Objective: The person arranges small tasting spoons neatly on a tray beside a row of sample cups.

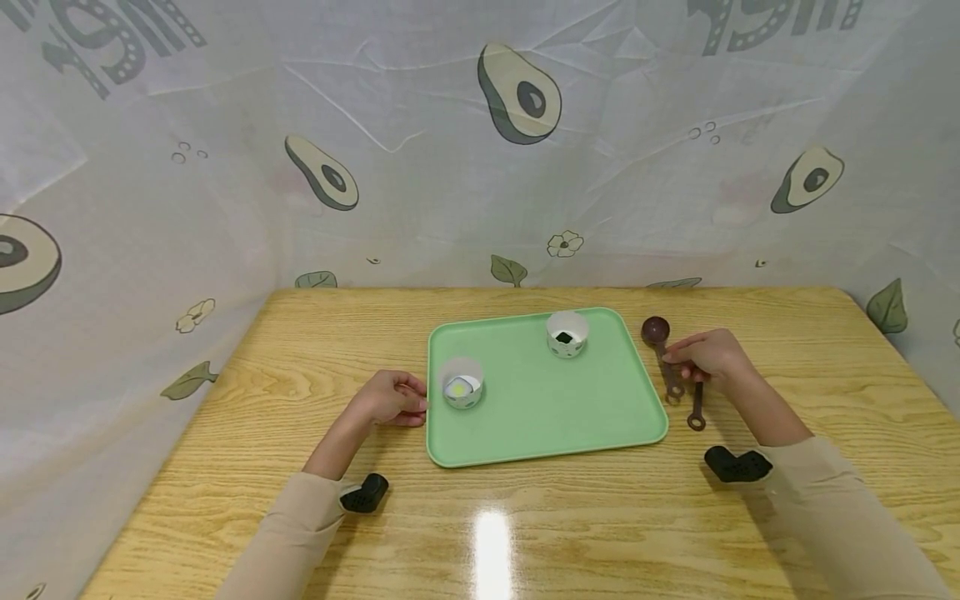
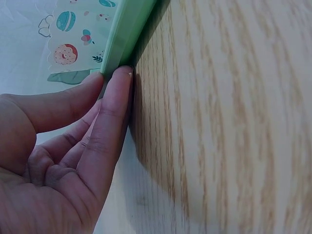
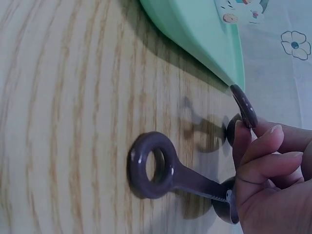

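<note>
Tabletop point(image 1: 570, 500): wide room before the green tray point(image 1: 555, 400), narrow strip behind
Left fingers point(image 2: 105, 112): pinched on the tray's left edge
Right fingers point(image 3: 268, 146): pinching a dark spoon point(image 1: 656, 331), just beyond its right edge

The left sleeve point(image 1: 288, 533) and right sleeve point(image 1: 840, 508) are plain beige, lightly creased, and end short of the wrists. A small, bent black device point(image 1: 738, 468) sits at each cuff, its face dotted with tiny marks. The left hand point(image 1: 390, 398) and right hand point(image 1: 708, 354) are bare.
</note>
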`<move>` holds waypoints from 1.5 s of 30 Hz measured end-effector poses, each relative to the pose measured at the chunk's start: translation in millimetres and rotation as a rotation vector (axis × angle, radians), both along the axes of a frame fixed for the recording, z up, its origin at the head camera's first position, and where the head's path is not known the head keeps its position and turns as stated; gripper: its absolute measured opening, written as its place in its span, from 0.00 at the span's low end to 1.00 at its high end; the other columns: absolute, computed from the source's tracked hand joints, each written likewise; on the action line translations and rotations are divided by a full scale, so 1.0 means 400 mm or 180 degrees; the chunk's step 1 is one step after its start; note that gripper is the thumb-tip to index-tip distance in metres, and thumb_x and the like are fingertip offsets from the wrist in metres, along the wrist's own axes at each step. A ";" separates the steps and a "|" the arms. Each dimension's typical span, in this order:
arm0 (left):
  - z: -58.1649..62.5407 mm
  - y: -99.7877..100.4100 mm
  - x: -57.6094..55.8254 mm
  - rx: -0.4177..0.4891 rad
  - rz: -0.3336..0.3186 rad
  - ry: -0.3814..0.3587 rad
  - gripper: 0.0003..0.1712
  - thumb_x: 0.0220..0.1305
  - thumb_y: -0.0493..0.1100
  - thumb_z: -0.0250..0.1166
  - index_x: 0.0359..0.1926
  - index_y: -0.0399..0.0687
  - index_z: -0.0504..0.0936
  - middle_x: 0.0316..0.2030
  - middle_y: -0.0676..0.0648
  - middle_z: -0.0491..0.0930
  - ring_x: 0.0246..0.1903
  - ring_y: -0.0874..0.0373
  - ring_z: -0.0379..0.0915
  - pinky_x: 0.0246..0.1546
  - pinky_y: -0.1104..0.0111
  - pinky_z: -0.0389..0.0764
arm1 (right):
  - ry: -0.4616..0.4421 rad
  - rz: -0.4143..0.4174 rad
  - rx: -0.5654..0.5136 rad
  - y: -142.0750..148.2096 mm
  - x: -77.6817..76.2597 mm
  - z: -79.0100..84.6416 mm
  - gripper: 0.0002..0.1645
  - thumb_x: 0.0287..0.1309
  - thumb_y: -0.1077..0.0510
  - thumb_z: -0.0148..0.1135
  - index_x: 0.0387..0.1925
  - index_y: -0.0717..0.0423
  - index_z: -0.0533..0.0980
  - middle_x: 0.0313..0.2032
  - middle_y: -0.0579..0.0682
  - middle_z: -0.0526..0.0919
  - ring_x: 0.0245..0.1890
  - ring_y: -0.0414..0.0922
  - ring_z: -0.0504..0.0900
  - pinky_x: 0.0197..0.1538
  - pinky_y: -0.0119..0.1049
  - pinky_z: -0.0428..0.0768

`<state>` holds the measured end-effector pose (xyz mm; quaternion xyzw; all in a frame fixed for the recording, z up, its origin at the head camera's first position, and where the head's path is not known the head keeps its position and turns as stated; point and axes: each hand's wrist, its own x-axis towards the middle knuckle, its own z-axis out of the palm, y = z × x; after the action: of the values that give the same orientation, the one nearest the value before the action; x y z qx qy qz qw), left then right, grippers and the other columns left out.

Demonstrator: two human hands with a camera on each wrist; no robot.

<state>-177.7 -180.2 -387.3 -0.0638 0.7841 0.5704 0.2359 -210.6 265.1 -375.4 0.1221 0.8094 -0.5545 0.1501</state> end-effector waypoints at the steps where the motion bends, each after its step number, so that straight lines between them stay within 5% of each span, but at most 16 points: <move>1: 0.000 0.000 0.000 -0.0001 0.0006 -0.0003 0.13 0.57 0.24 0.58 0.44 0.26 0.69 0.28 0.40 0.74 0.24 0.56 0.76 0.29 0.66 0.82 | -0.0007 0.0000 -0.0027 0.001 0.001 0.001 0.19 0.54 0.67 0.60 0.46 0.76 0.71 0.12 0.45 0.76 0.11 0.35 0.71 0.14 0.27 0.68; 13: 0.001 0.000 0.001 0.0031 0.0004 -0.0006 0.13 0.57 0.24 0.59 0.44 0.26 0.69 0.27 0.41 0.74 0.24 0.56 0.76 0.28 0.66 0.82 | -0.0049 0.0135 -0.0099 0.010 0.006 0.022 0.21 0.57 0.64 0.58 0.50 0.73 0.70 0.16 0.44 0.76 0.14 0.35 0.71 0.16 0.27 0.69; 23: 0.002 0.000 0.000 -0.0006 -0.0003 0.0000 0.13 0.57 0.25 0.59 0.44 0.26 0.70 0.27 0.42 0.75 0.24 0.56 0.76 0.28 0.66 0.82 | 0.0002 0.0181 -0.0203 0.020 -0.001 0.047 0.11 0.58 0.66 0.57 0.42 0.68 0.73 0.19 0.44 0.78 0.14 0.35 0.69 0.17 0.27 0.68; 27: 0.002 0.000 0.001 -0.0038 -0.0005 0.0002 0.13 0.57 0.25 0.59 0.44 0.26 0.70 0.28 0.41 0.75 0.24 0.56 0.77 0.28 0.66 0.82 | 0.0001 0.0157 -0.0291 0.022 -0.001 0.061 0.04 0.57 0.66 0.57 0.32 0.59 0.78 0.18 0.44 0.78 0.15 0.35 0.69 0.17 0.27 0.67; 32: 0.002 0.000 0.002 -0.0063 -0.0018 0.0011 0.13 0.57 0.25 0.59 0.45 0.26 0.70 0.28 0.41 0.75 0.24 0.56 0.77 0.28 0.65 0.82 | -0.0015 0.0131 -0.0420 0.026 0.001 0.077 0.13 0.56 0.68 0.57 0.23 0.51 0.80 0.18 0.45 0.78 0.14 0.35 0.69 0.18 0.27 0.67; 45: 0.002 0.001 0.001 -0.0092 -0.0028 0.0035 0.13 0.57 0.25 0.59 0.44 0.27 0.70 0.28 0.41 0.76 0.24 0.56 0.77 0.28 0.66 0.82 | -0.0032 0.0152 -0.0477 0.025 -0.001 0.090 0.13 0.56 0.67 0.57 0.21 0.50 0.80 0.16 0.45 0.76 0.13 0.35 0.67 0.16 0.27 0.66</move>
<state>-177.4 -179.9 -386.6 -0.0606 0.7938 0.5584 0.2331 -210.8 275.2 -339.5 0.0939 0.7676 -0.6092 0.1760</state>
